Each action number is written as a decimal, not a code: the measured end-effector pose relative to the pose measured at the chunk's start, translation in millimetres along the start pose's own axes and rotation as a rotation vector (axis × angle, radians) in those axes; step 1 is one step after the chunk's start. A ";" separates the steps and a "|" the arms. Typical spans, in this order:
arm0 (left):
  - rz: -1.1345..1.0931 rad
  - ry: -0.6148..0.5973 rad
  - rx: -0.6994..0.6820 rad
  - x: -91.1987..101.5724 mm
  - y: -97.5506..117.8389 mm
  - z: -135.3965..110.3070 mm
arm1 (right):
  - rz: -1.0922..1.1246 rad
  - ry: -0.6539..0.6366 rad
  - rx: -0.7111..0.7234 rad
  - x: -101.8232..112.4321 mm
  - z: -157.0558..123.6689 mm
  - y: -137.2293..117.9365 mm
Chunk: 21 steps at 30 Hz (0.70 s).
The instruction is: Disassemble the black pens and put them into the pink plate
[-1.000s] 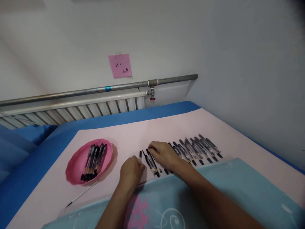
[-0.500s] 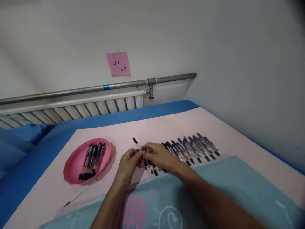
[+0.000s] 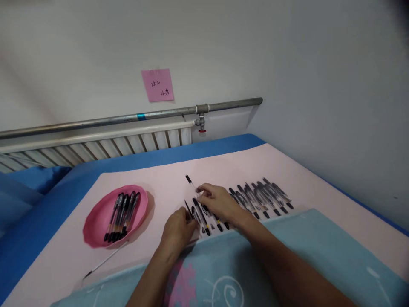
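Note:
My right hand [image 3: 215, 200] pinches a clear pen barrel with a black end [image 3: 189, 179], which slants up and left from the fingertips above the pink surface. My left hand [image 3: 179, 226] is lower and to the left, its thumb and fingers closed round a thin, dark, pointed pen refill [image 3: 188, 207]; its lower end is hidden by the thumb. Between and below the hands lie pen parts, among them a black pen barrel [image 3: 200, 215], a cap [image 3: 194, 213] and small tips [image 3: 203, 230]. My right hand covers part of this row.
Left of my hands, a pink scalloped bowl [image 3: 92, 226] holds several assembled black pens [image 3: 123, 215]. A single refill [image 3: 105, 261] lies before it. Several more pen parts [image 3: 262, 196] line up at right. A blue-green cloth [image 3: 287, 243] covers the near edge; a radiator [image 3: 140, 143] and walls stand behind.
My hands, together half a second ago, have parted. The right has moved slightly up and right with the barrel; the left has gone lower, beside the dark refill.

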<state>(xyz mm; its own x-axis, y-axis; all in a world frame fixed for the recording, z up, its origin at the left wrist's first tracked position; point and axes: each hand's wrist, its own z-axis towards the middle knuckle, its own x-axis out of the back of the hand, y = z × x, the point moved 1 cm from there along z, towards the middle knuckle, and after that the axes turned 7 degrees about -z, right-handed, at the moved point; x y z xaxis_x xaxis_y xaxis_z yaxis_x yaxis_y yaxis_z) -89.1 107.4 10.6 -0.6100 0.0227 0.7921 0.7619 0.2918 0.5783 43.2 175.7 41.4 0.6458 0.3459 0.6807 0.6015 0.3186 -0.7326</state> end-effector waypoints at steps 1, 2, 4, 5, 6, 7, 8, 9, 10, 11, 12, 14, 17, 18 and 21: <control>0.004 0.009 0.005 0.3 -1.5 0.6 | -0.004 0.003 0.003 -0.5 0.2 0.4; 0.012 0.023 0.014 0.4 -2.6 1.4 | -0.006 0.005 0.007 -1.1 0.3 0.9; 0.033 0.037 0.042 -0.1 -3.0 2.9 | -0.008 0.006 0.020 -2.2 0.5 1.4; 0.046 0.038 0.050 -0.5 -2.3 3.5 | -0.008 0.008 0.027 -2.6 0.5 1.5; 0.061 0.036 0.052 -0.9 -1.1 4.0 | -0.009 0.009 0.032 -2.9 0.5 1.4; 0.077 0.032 0.050 -1.1 0.2 4.2 | -0.011 0.010 0.036 -3.1 0.3 1.2; 0.093 0.027 0.046 -1.2 1.5 4.2 | -0.014 0.011 0.037 -3.1 0.2 0.9; 0.109 0.023 0.041 -1.0 2.5 4.2 | -0.018 0.011 0.038 -2.9 0.0 0.6; 0.125 0.024 0.039 -0.7 3.1 4.0 | -0.023 0.010 0.037 -2.7 -0.2 0.4; 0.141 0.028 0.040 -0.2 3.3 3.9 | -0.027 0.009 0.038 -2.5 -0.3 0.3; 0.157 0.033 0.043 0.3 3.2 3.8 | -0.029 0.008 0.042 -2.4 -0.3 0.4; 0.182 0.051 0.048 1.3 2.5 3.7 | -0.028 0.005 0.046 -2.8 -0.2 1.3; 0.208 0.068 0.053 3.7 0.8 3.9 | -0.018 0.002 0.052 -4.0 0.1 3.2; 0.216 0.070 0.058 5.0 -0.2 3.8 | -0.017 0.003 0.052 -4.3 0.2 3.8; 0.231 0.081 0.089 11.4 -5.4 3.0 | -0.029 0.003 0.055 -4.7 -0.1 4.2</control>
<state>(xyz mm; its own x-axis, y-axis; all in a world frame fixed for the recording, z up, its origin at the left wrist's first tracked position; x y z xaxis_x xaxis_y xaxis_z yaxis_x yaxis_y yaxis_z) -100.8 108.9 15.9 -0.4000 0.0230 0.9162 0.8545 0.3708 0.3638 42.8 175.3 35.2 0.6299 0.3329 0.7018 0.5934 0.3768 -0.7113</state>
